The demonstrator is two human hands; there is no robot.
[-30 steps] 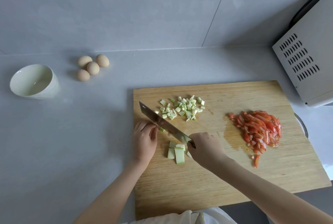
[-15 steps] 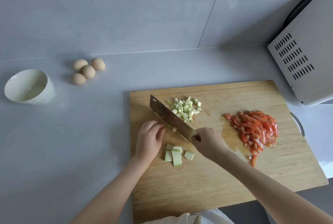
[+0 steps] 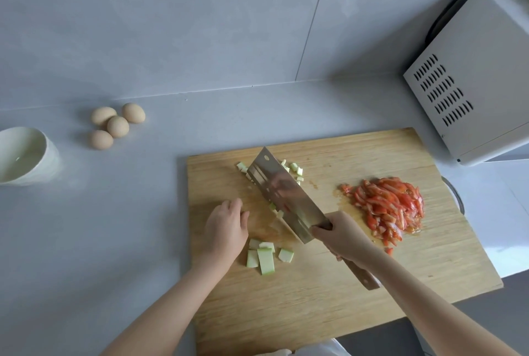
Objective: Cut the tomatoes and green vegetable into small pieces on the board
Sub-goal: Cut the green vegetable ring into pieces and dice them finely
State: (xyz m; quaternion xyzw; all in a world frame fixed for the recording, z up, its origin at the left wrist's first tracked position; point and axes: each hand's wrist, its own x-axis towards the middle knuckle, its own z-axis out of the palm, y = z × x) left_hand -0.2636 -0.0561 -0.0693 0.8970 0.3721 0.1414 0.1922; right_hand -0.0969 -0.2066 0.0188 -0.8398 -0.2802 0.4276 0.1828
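The cleaver (image 3: 286, 198) hides most green dice (image 3: 294, 167) beyond the fingers (image 3: 233, 208) of the left hand (image 3: 226, 231); bowl (image 3: 50, 163) and oven (image 3: 472, 83) run off frame.

Count: 4 eggs (image 3: 117, 126), 1 bowl (image 3: 23, 155), 1 board (image 3: 315, 298), 1 cleaver (image 3: 286, 198), 1 white appliance (image 3: 481, 83) on the bench. On the board: 1 tomato pile (image 3: 392, 206), slices too tangled to count; 5 larger green pieces (image 3: 266, 261); diced green bits (image 3: 293, 167), partly behind the blade, no count. 2 hands: left hand (image 3: 226, 229), right hand (image 3: 343, 238)
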